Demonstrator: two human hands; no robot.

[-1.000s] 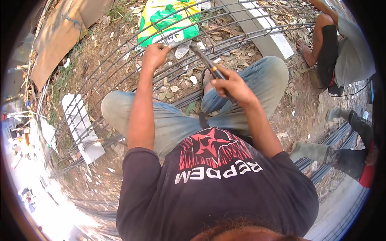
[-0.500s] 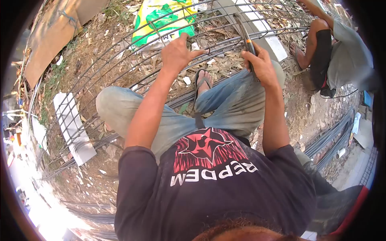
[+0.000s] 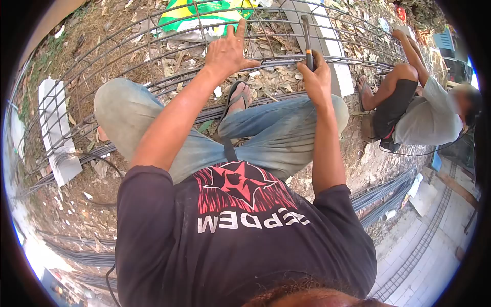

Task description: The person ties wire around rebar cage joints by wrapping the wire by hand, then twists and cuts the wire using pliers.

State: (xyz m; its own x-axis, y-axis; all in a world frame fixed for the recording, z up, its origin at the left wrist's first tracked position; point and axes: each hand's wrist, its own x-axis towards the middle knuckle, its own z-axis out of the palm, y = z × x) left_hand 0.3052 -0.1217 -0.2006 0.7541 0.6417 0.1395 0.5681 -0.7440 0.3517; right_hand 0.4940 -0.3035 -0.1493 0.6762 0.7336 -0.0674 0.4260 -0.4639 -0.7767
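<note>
My left hand point(image 3: 225, 55) rests at a cage of thin steel bars point(image 3: 284, 60), its thumb stretched sideways and its forefinger pointing away from me. The other fingers are partly hidden, and I see nothing held in them. My right hand point(image 3: 318, 81) is closed around the dark and orange handle of a pair of pincers point(image 3: 307, 41). The metal end of the pincers points away from me, over the bars. The cage runs from left to right in front of my knees. A green, yellow and white sack point(image 3: 179, 21) lies beyond it, under the bars.
Another person point(image 3: 429, 112) sits at the right, one hand near the cage's far end. A pale plank point(image 3: 335, 71) lies beneath the bars, and a white board point(image 3: 53, 128) is at the left. Bundled steel rods point(image 3: 388, 192) lie on the ground at the right.
The view has shifted, showing more of the right side and the other person. My right hand has lowered slightly and the pincers point straighter away. My left hand stays at the bars.
</note>
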